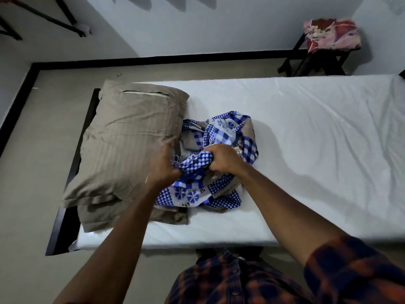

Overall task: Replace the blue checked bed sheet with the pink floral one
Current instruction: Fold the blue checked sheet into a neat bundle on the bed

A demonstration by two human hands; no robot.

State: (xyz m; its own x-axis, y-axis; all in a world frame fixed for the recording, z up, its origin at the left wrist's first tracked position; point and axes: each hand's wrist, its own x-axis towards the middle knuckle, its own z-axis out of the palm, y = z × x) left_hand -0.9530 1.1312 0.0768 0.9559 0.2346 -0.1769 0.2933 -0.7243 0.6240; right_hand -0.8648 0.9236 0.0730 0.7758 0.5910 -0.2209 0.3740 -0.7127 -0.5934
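Blue checked bed sheet point(228, 130) stripped and bundled at centre frame.

The right hand point(221, 160) clenches its fingers round a fold. The left hand point(163, 165), blurred, grasps the sheet's edge beside the brown pillow point(131, 141). The bundle lies on the bare white mattress point(306, 128), touching the pillow. Stripping looks done, but the pink floral sheet point(332, 35) sits folded on a dark stool point(317, 62) at upper right, well apart and not yet spread.

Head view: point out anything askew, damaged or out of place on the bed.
The blue checked bed sheet lies crumpled beside the pillows, gripped by the left hand and right hand. The upper taupe striped pillow sits skewed over the one beneath, overhanging the white mattress; a slit in it shows white.
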